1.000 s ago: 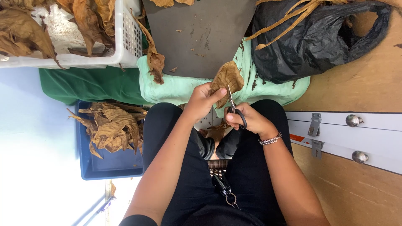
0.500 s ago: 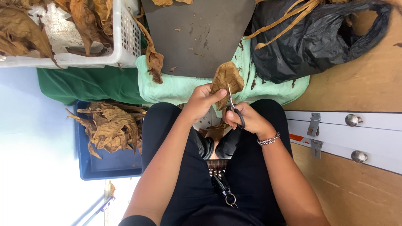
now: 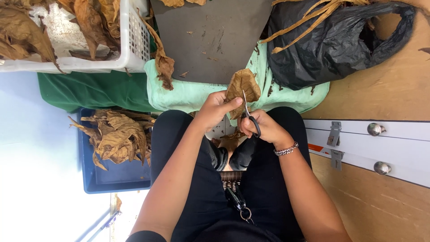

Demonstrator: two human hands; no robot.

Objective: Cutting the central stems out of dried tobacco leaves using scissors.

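— Shifted since a second ago? Hardly: same pinch, same pose, blades maybe a touch deeper along the leaf's edge. So, mid-trim, by the look of it.

— Fingers?

— Left hand (image 3: 214, 109) pinched shut on dried brown leaf (image 3: 242, 87), held upright over the lap. Right hand (image 3: 264, 127) closed through the loops of black-handled scissors (image 3: 249, 115), blades up against the leaf's lower edge.

— Further out?

— Mint-green cloth (image 3: 188, 92) just beyond the knees, dark grey board (image 3: 210, 40) on it. Black plastic bag (image 3: 331, 45) of stems to the right, white basket (image 3: 134, 45) of leaves far left, blue tray (image 3: 116, 179) with crumpled leaves beside the left thigh.
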